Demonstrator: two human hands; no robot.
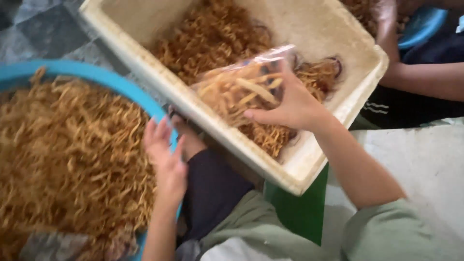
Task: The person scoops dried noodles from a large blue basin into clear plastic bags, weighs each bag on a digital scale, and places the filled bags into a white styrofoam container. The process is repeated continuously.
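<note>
My right hand grips a clear plastic bag filled with golden fried snack sticks, held over a white foam box that contains more of the same sticks. My left hand is open, fingers spread, at the rim of a blue basin heaped with the snack sticks. It holds nothing.
Another person's arm and hand reach in at the top right near a second blue basin. A green panel stands under the foam box. Grey floor lies at the right, dark tiles at the top left.
</note>
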